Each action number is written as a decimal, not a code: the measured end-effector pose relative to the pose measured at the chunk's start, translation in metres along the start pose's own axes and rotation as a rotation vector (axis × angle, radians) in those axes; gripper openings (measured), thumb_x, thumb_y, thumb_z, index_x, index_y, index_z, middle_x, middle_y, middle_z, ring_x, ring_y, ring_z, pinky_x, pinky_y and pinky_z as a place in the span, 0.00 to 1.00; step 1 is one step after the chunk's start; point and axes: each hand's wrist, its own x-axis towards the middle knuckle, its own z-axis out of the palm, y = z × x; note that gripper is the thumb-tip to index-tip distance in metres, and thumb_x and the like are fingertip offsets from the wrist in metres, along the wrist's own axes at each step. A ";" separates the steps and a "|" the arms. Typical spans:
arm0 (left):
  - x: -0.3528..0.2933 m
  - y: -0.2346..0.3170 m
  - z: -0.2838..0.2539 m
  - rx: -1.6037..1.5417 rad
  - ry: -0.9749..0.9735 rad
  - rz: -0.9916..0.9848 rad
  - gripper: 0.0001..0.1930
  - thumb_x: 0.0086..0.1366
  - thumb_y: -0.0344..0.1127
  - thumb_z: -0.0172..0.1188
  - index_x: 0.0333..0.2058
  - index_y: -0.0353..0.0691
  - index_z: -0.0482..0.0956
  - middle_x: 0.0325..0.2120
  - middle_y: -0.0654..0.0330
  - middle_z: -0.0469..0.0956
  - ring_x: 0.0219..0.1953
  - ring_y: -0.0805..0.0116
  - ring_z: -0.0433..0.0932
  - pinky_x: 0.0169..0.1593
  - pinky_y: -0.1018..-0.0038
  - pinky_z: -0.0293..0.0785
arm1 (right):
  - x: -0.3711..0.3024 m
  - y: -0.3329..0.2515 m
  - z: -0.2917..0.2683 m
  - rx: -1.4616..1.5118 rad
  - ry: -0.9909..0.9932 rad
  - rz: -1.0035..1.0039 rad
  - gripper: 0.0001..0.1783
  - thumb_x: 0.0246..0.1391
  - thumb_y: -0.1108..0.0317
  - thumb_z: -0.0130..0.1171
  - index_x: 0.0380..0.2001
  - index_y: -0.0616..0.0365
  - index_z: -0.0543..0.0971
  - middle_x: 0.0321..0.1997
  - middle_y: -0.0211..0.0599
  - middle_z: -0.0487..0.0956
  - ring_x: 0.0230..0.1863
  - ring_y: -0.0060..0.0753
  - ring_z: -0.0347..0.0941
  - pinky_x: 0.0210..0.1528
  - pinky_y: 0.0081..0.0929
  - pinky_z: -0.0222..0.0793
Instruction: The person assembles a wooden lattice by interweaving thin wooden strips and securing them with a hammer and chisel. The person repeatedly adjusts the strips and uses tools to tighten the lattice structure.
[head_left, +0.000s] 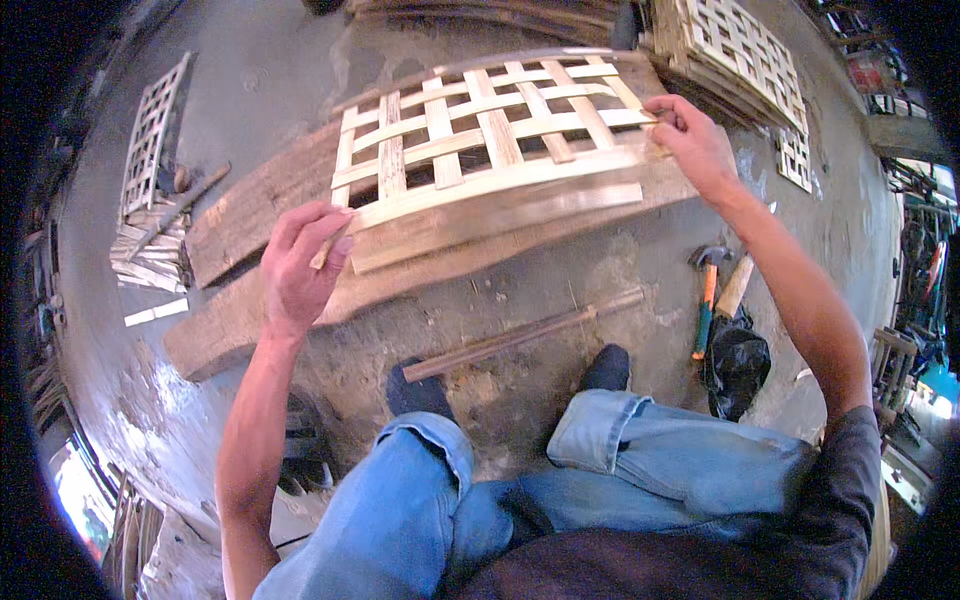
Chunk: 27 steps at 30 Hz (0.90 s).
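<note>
A woven lattice panel (493, 137) of pale flat wooden strips is held over a rough wooden plank (440, 262). My left hand (306, 262) grips its near left corner, fingers curled around the strip ends. At the right end, my right hand (690, 143) pinches the panel's edge between thumb and fingers. Square gaps show between the crossing strips. Along the panel's near side, a loose-looking pale strip (500, 222) is partly blurred above the plank; whether it is joined to the panel I cannot tell.
A stack of similar lattices (735, 45) lies at the far right. Another lattice (155, 130) and a pile of short strips (150, 245) are at left. A hammer (708, 305) and a black plastic bag (738, 365) lie right; a wooden stick (520, 335) crosses the floor near my feet.
</note>
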 end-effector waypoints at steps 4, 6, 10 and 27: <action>0.048 -0.014 -0.025 -0.029 0.263 -0.012 0.08 0.57 0.27 0.64 0.36 0.38 0.80 0.33 0.56 0.79 0.34 0.61 0.79 0.40 0.73 0.75 | 0.022 -0.052 -0.037 0.334 -0.007 0.060 0.08 0.56 0.63 0.56 0.37 0.52 0.78 0.28 0.19 0.72 0.31 0.13 0.66 0.38 0.15 0.65; 0.073 -0.014 -0.034 -0.125 0.267 -0.158 0.08 0.58 0.28 0.63 0.37 0.38 0.80 0.32 0.57 0.78 0.32 0.64 0.78 0.39 0.75 0.74 | 0.040 -0.058 -0.043 0.402 -0.011 0.067 0.10 0.58 0.59 0.57 0.36 0.52 0.79 0.30 0.20 0.74 0.31 0.13 0.68 0.37 0.16 0.68; 0.090 -0.036 -0.025 -0.250 0.244 -0.075 0.10 0.55 0.29 0.66 0.38 0.38 0.80 0.33 0.60 0.76 0.34 0.69 0.76 0.38 0.76 0.74 | 0.062 -0.064 -0.044 0.577 -0.027 0.016 0.15 0.56 0.56 0.60 0.34 0.58 0.79 0.28 0.24 0.75 0.29 0.16 0.69 0.33 0.17 0.68; 0.140 -0.052 -0.031 -0.655 0.265 -0.228 0.10 0.65 0.30 0.58 0.44 0.38 0.75 0.33 0.67 0.76 0.38 0.77 0.75 0.43 0.79 0.72 | 0.060 -0.074 -0.057 0.591 0.108 0.190 0.23 0.61 0.46 0.50 0.44 0.55 0.72 0.29 0.28 0.75 0.28 0.22 0.72 0.29 0.19 0.70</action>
